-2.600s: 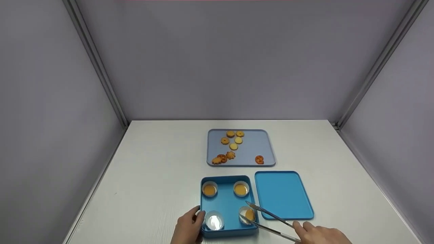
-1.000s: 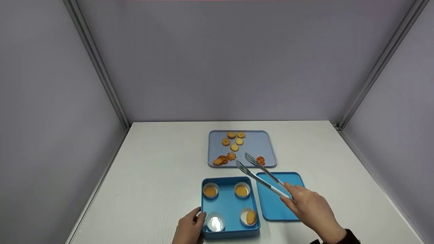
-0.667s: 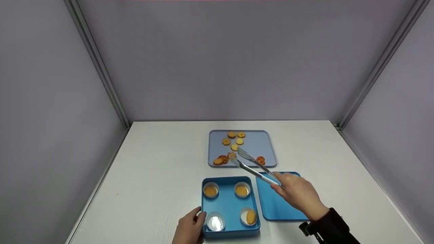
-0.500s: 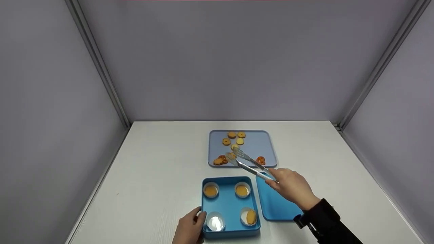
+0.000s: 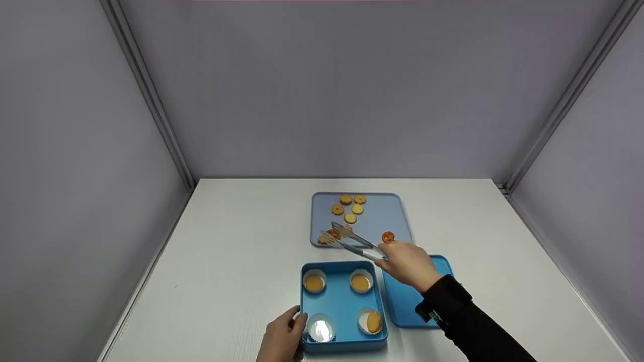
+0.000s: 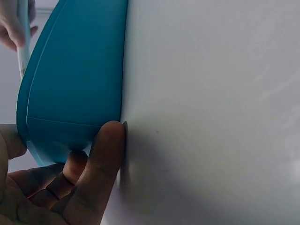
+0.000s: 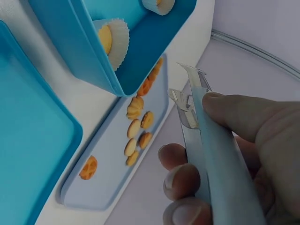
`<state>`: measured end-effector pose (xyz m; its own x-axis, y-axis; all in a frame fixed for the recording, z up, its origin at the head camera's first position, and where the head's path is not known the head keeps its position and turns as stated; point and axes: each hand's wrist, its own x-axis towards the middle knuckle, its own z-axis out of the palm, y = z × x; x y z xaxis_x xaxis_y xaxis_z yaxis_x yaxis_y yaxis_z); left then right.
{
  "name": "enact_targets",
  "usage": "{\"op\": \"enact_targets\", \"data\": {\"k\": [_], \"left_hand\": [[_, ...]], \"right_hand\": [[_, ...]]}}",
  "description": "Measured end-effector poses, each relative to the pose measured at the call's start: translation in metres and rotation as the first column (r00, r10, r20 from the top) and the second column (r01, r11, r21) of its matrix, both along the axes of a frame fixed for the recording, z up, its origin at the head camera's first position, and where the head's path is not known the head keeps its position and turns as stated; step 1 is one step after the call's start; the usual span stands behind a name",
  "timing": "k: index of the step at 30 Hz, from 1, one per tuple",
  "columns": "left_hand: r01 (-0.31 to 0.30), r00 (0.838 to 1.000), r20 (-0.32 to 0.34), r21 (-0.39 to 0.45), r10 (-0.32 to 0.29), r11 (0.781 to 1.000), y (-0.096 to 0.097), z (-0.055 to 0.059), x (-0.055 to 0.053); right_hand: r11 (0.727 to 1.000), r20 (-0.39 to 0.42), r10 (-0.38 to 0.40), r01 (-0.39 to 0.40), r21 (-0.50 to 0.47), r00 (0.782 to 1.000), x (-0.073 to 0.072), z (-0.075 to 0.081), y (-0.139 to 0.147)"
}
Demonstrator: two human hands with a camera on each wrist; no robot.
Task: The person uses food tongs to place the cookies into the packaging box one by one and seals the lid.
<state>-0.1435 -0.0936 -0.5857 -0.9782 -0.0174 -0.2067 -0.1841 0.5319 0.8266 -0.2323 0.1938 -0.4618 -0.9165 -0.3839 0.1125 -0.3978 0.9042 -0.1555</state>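
My left hand point(image 5: 283, 334) grips the front left corner of a blue box point(image 5: 343, 346), thumb at the rim and fingers against the outer wall in the left wrist view. My right hand point(image 5: 408, 264) holds metal tongs point(image 7: 222, 154) with their arms apart. In the head view the tong tips overlap several cookies at the front left of a grey-blue tray point(image 5: 377, 213), among them a pretzel point(image 5: 333, 233). Inside the box stand several paper cups; the front left cup point(image 5: 321, 329) holds nothing, while the front right cup point(image 5: 370, 321) has a yellow cookie point(image 5: 374, 321).
A flat blue lid point(image 5: 402, 301) lies right of the box, partly under my right forearm. Several round cookies point(image 5: 350, 218) lie on the tray's back half, and another pretzel point(image 5: 388, 237) near its front right. Grey walls point(image 5: 322, 100) enclose the white table point(image 5: 231, 241).
My right hand has carried the tongs from the box's front right cup forward to the tray, then left over the cookies. My left hand has stayed at the box.
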Motion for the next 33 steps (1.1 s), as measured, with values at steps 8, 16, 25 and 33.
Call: {"op": "enact_targets", "data": {"k": [8,16,25,33], "left_hand": [[0.007,1.0,0.018,0.009,-0.007,1.0,-0.001,0.002,-0.001],[-0.002,1.0,0.026,0.002,0.002,1.0,0.0,0.001,-0.001],[-0.003,0.999,0.038,0.009,0.002,1.0,-0.001,0.003,-0.001],[0.002,0.999,0.033,-0.001,-0.002,1.0,-0.001,0.003,-0.001]], "right_hand": [[1.0,0.072,-0.015,0.017,-0.022,0.997,-0.01,-0.005,-0.01],[0.999,0.062,-0.012,0.015,-0.038,0.998,-0.016,-0.016,-0.014],[0.998,0.049,0.012,-0.009,-0.066,0.999,-0.017,-0.024,-0.011],[0.989,-0.004,0.048,-0.049,-0.139,0.999,-0.013,-0.031,-0.002]]}}
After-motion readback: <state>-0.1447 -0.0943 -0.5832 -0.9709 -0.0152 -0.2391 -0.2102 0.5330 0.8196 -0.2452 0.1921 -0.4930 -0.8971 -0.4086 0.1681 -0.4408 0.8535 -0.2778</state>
